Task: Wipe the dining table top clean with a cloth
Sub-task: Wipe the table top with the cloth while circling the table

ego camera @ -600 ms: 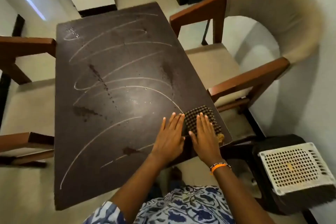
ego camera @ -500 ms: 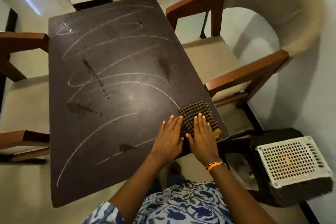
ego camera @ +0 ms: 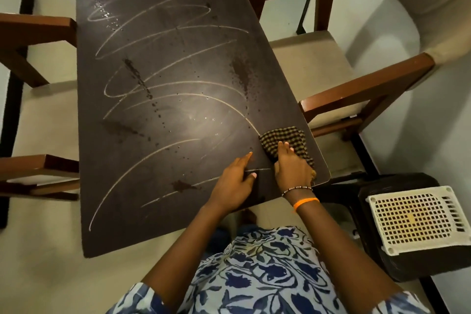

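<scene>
A dark brown dining table top [ego camera: 163,120] carries pale looping chalk-like lines, dark stains and small droplets. A folded brown-and-tan checked cloth [ego camera: 285,140] lies at the table's near right corner. My right hand [ego camera: 293,168] rests on the cloth's near part, fingers pressing it down and curling at its edge. My left hand [ego camera: 234,181] lies on the bare table just left of the cloth, with its fingers partly curled and one finger pointing toward the cloth.
Wooden chairs with beige seats flank the table: one on the right [ego camera: 339,84], one on the left [ego camera: 33,115]. A dark stool with a white perforated panel [ego camera: 415,219] stands at the lower right. A white wall is on the right.
The left hand has drawn back off the cloth's edge and curled its fingers. The right hand stays on the cloth, its fingers now bent. The camera view has shifted downward.
</scene>
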Demonstrator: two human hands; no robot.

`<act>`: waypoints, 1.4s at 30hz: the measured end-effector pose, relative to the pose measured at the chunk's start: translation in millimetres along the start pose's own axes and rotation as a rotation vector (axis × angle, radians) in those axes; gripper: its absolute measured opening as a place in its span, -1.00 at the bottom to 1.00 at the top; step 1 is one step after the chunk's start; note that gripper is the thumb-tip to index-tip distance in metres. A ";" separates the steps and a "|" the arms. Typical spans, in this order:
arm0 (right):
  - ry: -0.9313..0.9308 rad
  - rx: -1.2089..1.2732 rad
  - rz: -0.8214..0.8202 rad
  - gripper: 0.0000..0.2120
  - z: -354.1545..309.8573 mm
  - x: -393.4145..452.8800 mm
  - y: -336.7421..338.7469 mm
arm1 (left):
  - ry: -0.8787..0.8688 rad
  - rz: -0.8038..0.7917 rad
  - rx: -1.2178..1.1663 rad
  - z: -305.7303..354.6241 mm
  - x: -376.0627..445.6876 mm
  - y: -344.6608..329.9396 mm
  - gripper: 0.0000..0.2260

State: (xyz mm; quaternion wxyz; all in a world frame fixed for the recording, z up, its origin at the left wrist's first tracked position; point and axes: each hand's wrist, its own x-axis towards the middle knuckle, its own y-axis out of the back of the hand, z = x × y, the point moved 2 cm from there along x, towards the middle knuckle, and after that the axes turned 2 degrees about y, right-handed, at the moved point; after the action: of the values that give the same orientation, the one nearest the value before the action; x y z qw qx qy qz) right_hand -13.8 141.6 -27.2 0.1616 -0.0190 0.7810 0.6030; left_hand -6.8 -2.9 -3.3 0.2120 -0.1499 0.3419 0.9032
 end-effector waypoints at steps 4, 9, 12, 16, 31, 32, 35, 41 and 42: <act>-0.077 0.409 0.026 -0.65 -16.8 18.3 26.8 | -0.005 0.041 -0.087 -5.1 0.3 22.2 -0.53; -0.195 1.180 -0.140 -0.82 -71.3 35.4 32.7 | -0.048 0.099 -0.154 -23.5 -2.6 70.5 -0.56; -0.240 1.440 -0.232 -0.85 -116.7 44.4 27.1 | -0.069 0.156 -0.183 -42.4 -2.3 108.6 -0.59; -0.186 1.657 -0.307 -0.80 -189.3 58.0 17.0 | -0.077 0.241 -0.169 -79.5 1.2 170.1 -0.63; -0.016 1.304 -0.155 -0.69 -412.3 231.9 17.0 | 0.075 0.415 -0.002 -233.4 125.3 383.9 -0.64; 0.041 1.186 -0.118 -0.67 -422.0 251.3 26.8 | 0.106 0.413 -0.004 -239.5 139.5 393.2 -0.63; 0.172 0.786 0.071 -0.68 -445.7 310.2 57.5 | 0.155 0.406 0.086 -254.0 180.4 417.6 -0.61; 0.219 0.218 0.313 -0.66 -491.7 428.0 64.7 | 0.216 0.488 0.111 -272.4 257.9 466.7 -0.65; 0.251 0.192 0.238 -0.57 -497.8 449.1 56.3 | 0.222 0.499 0.107 -273.8 270.3 473.0 -0.66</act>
State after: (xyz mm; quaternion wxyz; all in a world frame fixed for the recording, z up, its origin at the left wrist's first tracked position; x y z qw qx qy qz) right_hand -566.0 -240.9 11.8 -0.0086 0.0138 0.8458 0.5332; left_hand -435.7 -433.6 -51.1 -0.0482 -0.1475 0.4366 0.8862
